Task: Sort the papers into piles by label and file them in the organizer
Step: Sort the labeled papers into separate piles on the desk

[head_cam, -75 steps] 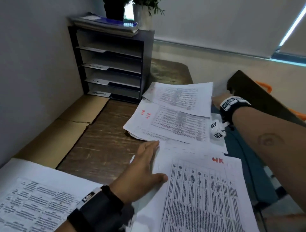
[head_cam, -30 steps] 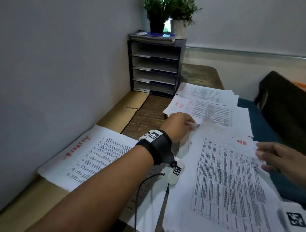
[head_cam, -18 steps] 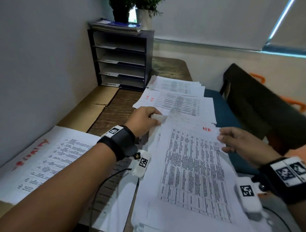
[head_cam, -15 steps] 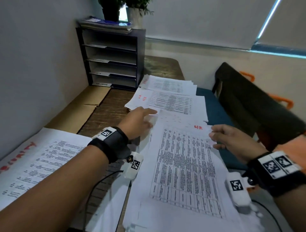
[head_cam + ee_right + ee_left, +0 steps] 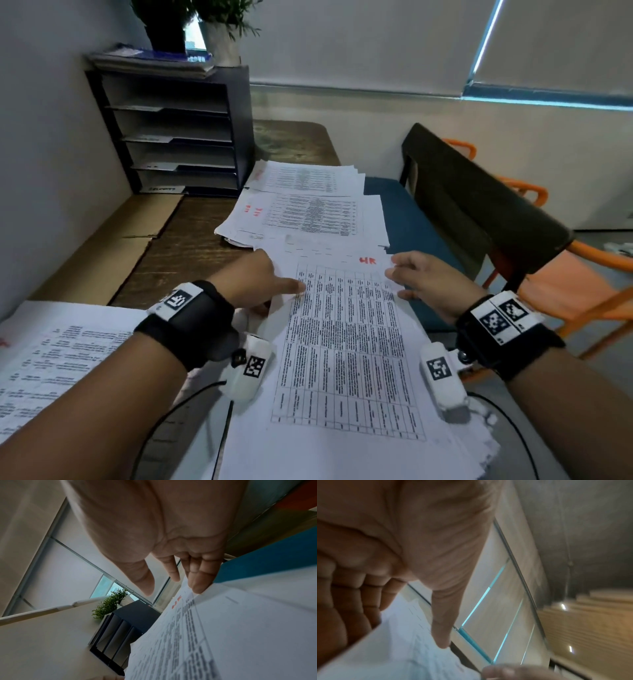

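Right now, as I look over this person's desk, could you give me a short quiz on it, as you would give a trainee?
1. True or false: the left hand has its thumb on top of the near paper pile.
2. What red letters mark the top sheet of that pile?
3. Where does the organizer stand? A: on the orange chair; B: at the far end of the desk, against the wall; C: under the near pile.

Key
1. True: the thumb lies on the printed sheet and the fingers are tucked under its left edge.
2. HR, at the far right corner, beside the right hand.
3. B.
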Available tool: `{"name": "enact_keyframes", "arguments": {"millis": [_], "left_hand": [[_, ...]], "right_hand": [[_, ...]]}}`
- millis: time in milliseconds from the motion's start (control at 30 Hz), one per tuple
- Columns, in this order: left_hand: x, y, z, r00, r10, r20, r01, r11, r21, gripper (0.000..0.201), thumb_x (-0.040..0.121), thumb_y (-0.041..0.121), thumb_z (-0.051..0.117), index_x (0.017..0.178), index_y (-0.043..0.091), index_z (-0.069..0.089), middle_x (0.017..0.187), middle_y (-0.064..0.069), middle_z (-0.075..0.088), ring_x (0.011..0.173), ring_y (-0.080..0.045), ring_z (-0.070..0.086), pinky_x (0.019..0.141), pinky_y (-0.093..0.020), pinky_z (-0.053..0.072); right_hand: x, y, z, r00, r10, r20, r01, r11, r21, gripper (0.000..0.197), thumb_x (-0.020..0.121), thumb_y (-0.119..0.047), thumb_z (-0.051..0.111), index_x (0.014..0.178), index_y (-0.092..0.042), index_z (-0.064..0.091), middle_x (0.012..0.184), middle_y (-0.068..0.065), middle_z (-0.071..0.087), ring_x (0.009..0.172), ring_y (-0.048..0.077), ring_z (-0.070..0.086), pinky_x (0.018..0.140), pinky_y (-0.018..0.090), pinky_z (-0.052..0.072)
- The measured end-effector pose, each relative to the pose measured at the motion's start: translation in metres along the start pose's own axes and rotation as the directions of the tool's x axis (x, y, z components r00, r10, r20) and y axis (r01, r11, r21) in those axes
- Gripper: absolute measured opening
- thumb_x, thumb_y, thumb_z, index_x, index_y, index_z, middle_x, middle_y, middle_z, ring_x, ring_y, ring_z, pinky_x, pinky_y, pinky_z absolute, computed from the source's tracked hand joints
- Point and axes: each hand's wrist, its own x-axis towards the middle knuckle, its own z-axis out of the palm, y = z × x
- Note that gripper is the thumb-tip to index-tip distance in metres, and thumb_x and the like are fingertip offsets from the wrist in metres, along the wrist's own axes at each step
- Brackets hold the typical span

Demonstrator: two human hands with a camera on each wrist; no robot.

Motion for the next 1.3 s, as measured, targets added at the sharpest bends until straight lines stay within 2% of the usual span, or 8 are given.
{"name": "enact_keyframes", "arguments": {"millis": [267,467,567,700,800,900,1067,1300], "left_hand": [[-0.016,0.01,0.001,0.989,0.076,0.125,-0.024,0.927,-0.374,0.019,0.092,0.029,0.071,0.083,0.012,0.069,0.071,-0.006,0.072,0.055,-0.018,0.065,0.049,-0.026,0.051],[0.0,0.006,-0.009,0.976,-0.014,-0.215,-0.161,0.617,-0.77,0.021,0.103,0.018,0.054,0.119,0.015,0.067,0.111,-0.004,0.076,0.102,-0.025,0.073,0.097,-0.05,0.054],[0.012,0.001,-0.01,0.931,-0.178,-0.319,-0.215,0.441,-0.871,0.024,0.104,0.015,0.051,0.124,0.014,0.065,0.114,-0.007,0.074,0.098,-0.022,0.073,0.09,-0.043,0.058],[0.014,-0.002,-0.007,0.901,-0.259,-0.347,-0.285,0.251,-0.925,0.026,0.106,0.01,0.045,0.123,0.016,0.064,0.105,-0.003,0.076,0.09,-0.017,0.074,0.065,-0.029,0.06],[0.016,-0.003,0.0,0.904,-0.317,-0.287,-0.238,0.185,-0.954,0.026,0.109,0.014,0.038,0.127,0.02,0.056,0.103,-0.004,0.075,0.088,-0.022,0.073,0.065,-0.039,0.061],[0.014,0.004,0.008,0.967,-0.138,-0.213,-0.195,0.135,-0.971,0.026,0.108,0.013,0.038,0.128,0.019,0.053,0.116,-0.011,0.073,0.103,-0.03,0.072,0.077,-0.047,0.061],[0.013,-0.005,0.008,0.991,0.031,-0.13,-0.12,0.63,-0.767,0.046,0.095,0.024,0.068,0.136,0.021,0.046,0.119,-0.01,0.064,0.099,-0.028,0.07,0.087,-0.047,0.058],[0.011,-0.011,-0.006,0.993,0.017,-0.121,-0.065,0.913,-0.402,0.058,0.087,0.034,0.076,0.134,0.012,0.051,0.117,-0.006,0.06,0.098,-0.017,0.061,0.085,-0.038,0.054]], "right_hand": [[0.001,0.0,-0.003,0.997,-0.008,-0.071,0.014,0.997,0.074,0.04,0.091,-0.023,0.07,0.126,-0.014,0.054,0.119,0.0,0.064,0.107,0.013,0.062,0.093,0.035,0.052],[-0.004,-0.009,-0.026,1.0,-0.025,-0.012,0.025,0.999,0.044,0.049,0.086,-0.025,0.074,0.13,-0.012,0.055,0.117,0.002,0.068,0.103,0.017,0.069,0.091,0.035,0.056],[-0.004,-0.015,-0.025,0.99,-0.051,0.135,0.003,0.942,0.337,0.052,0.078,-0.02,0.072,0.123,0.001,0.058,0.108,0.014,0.073,0.085,0.019,0.073,0.068,0.027,0.06],[0.007,-0.013,-0.017,0.982,-0.078,0.172,-0.036,0.815,0.578,0.083,0.06,-0.029,0.089,0.13,-0.001,0.055,0.126,0.021,0.065,0.098,0.028,0.068,0.082,0.035,0.059],[0.015,-0.015,0.001,0.966,-0.079,0.245,-0.075,0.823,0.563,0.051,0.083,-0.017,0.071,0.13,-0.002,0.056,0.127,0.02,0.066,0.111,0.032,0.066,0.093,0.043,0.055],[0.033,-0.025,0.016,0.992,-0.071,0.102,0.02,0.899,0.437,0.035,0.098,0.006,0.043,0.121,-0.012,0.062,0.121,0.01,0.071,0.108,0.027,0.069,0.092,0.047,0.056],[0.088,-0.05,-0.022,0.941,-0.105,-0.321,0.173,0.966,0.191,0.034,0.09,0.005,0.05,0.115,-0.01,0.067,0.112,0.01,0.073,0.093,0.027,0.069,0.087,0.049,0.056],[0.124,-0.076,-0.063,0.896,-0.113,-0.429,-0.029,0.949,-0.313,0.019,0.095,-0.016,0.05,0.096,0.0,0.061,0.085,0.025,0.068,0.059,0.031,0.058,0.053,0.03,0.041]]}}
